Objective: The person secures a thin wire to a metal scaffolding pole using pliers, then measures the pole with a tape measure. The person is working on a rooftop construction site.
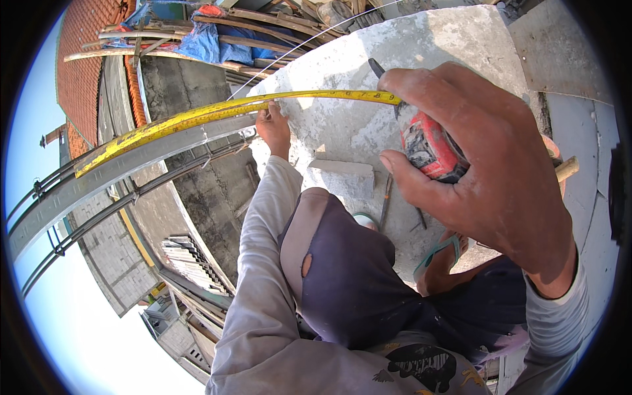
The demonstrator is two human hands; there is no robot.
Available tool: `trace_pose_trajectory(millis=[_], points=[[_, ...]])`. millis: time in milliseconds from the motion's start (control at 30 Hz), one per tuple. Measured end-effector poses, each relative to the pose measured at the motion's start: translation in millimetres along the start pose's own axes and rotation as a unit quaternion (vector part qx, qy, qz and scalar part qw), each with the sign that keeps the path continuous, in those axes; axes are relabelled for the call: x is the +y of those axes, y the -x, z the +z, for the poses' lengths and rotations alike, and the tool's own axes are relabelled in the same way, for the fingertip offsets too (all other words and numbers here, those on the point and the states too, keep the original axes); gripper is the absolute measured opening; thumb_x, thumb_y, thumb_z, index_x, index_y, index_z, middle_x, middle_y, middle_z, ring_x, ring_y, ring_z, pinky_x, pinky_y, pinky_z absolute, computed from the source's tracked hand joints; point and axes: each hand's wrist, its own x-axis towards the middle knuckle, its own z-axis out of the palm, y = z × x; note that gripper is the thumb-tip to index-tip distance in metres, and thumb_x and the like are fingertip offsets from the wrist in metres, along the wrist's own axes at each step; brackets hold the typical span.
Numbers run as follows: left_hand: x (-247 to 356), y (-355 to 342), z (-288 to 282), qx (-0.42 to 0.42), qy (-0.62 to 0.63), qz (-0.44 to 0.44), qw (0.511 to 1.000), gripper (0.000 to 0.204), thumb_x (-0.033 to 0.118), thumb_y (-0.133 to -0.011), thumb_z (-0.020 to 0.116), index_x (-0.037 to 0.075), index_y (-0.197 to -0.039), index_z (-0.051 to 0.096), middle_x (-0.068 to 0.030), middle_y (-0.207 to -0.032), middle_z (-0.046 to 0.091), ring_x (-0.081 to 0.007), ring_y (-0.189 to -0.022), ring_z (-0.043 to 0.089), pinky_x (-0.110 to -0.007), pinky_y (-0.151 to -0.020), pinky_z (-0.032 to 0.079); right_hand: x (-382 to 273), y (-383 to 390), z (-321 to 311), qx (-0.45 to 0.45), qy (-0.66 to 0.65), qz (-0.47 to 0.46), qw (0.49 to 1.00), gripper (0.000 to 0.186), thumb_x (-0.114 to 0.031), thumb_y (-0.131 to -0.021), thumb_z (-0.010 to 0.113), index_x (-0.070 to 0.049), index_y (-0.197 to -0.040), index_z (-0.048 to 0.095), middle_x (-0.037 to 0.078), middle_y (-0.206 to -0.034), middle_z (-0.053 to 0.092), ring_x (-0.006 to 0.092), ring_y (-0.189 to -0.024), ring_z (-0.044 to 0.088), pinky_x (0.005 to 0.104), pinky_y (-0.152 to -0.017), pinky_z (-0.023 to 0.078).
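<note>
My right hand (487, 151) grips a red and black tape measure (434, 148) by its case. From the case a yellow tape blade (329, 95) stretches left, and its far end lies along a long grey metal channel (141, 158). My left hand (274, 131) is closed at the near end of that channel, fingertips against the lower edge of the blade. What lies under those fingers is partly hidden. Two dark bars (164, 172) tied with wire run below the channel.
A loose concrete block (342, 176) and a thin metal rod (385, 201) lie on the concrete slab (349, 128) by my sandalled feet. A white string (309, 43) crosses over it. Beyond the slab's left edge is a drop, with poles and a blue tarp (201, 41) farther off.
</note>
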Motion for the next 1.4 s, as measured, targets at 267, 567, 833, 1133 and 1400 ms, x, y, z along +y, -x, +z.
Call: trace_pose_trajectory(millis=[267,567,833,1133,1400], points=[[3.9,2.2,-5.5,-0.013,0.001,0.010,1.000,0.037,0.030,-0.108,0.054,0.002,-0.131,0.063,-0.0157,-0.117,0.062,-0.0251,-0.112,0.062,-0.045,-0.085,0.063,-3.0,-3.5,5.3,0.045,-0.039,-0.018,0.998,0.053,-0.011,-0.075,0.083,-0.003,-0.125,0.065,0.015,-0.100,0.068,0.0270,-0.082,0.069,0.0367,-0.071,0.057],[8.2,5.6,-6.5,-0.019,0.012,0.003,1.000,0.039,0.030,-0.109,0.052,0.004,-0.135,0.063,-0.0157,-0.117,0.060,-0.0256,-0.115,0.060,-0.046,-0.089,0.062,-2.4,-4.4,6.1,0.048,-0.033,-0.027,0.998,0.053,-0.011,-0.075,0.083,-0.003,-0.125,0.066,0.016,-0.099,0.068,0.0274,-0.081,0.069,0.0375,-0.071,0.056],[11.1,7.1,-6.6,-0.015,0.010,-0.003,1.000,0.039,0.031,-0.108,0.052,0.005,-0.135,0.064,-0.0148,-0.114,0.059,-0.0249,-0.115,0.060,-0.046,-0.090,0.062,-3.3,-4.4,5.8,0.049,-0.033,-0.026,0.998,0.053,-0.011,-0.075,0.083,-0.003,-0.124,0.066,0.015,-0.098,0.067,0.0275,-0.080,0.069,0.0375,-0.070,0.056],[-1.6,4.0,-7.7,-0.006,0.030,0.004,1.000,0.035,0.029,-0.109,0.054,0.007,-0.133,0.066,-0.0083,-0.114,0.065,-0.0193,-0.105,0.063,-0.043,-0.085,0.061,-8.0,-4.2,3.6,0.006,-0.013,-0.001,1.000,0.052,-0.012,-0.076,0.083,-0.004,-0.124,0.066,0.014,-0.096,0.066,0.0274,-0.078,0.068,0.0371,-0.069,0.056],[-26.6,-11.1,-19.1,-0.035,0.049,0.074,0.995,0.040,0.031,-0.107,0.059,0.002,-0.135,0.063,-0.0031,-0.106,0.061,-0.0120,-0.096,0.060,-0.030,-0.077,0.054,-4.2,-0.1,-0.6,-0.011,-0.014,-0.003,1.000,0.054,-0.021,-0.080,0.083,-0.004,-0.128,0.063,0.012,-0.092,0.061,0.0275,-0.075,0.064,0.0383,-0.067,0.055]])
